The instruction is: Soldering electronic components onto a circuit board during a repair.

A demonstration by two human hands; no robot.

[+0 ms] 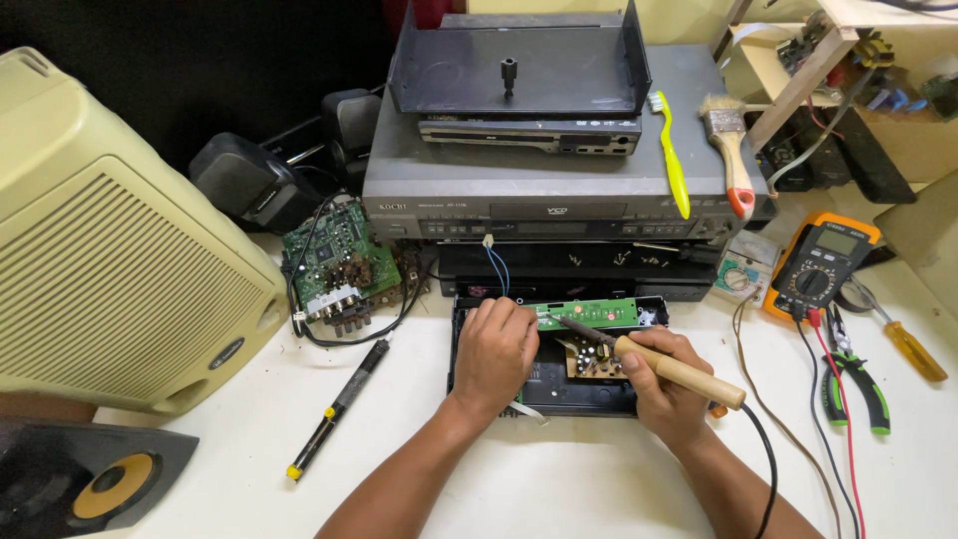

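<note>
My right hand (667, 384) grips a soldering iron (679, 372) by its wooden handle, its metal tip pointing up-left at a narrow green circuit board (599, 313). My left hand (494, 349) rests on the left part of an open black device case (544, 394) and presses the left end of that green board. A small brown board with components (589, 361) lies in the case between both hands. Blue and white wires (496, 268) rise from the case to the players stacked behind it.
A grey disc player (559, 190) carries a smaller player, a yellow toothbrush (671, 150) and a paintbrush (731, 150). A cream speaker (110, 250) stands left, a loose green board (339, 262) beside it. An orange multimeter (820, 262), pliers (853, 384) and a screwdriver (903, 339) lie at the right.
</note>
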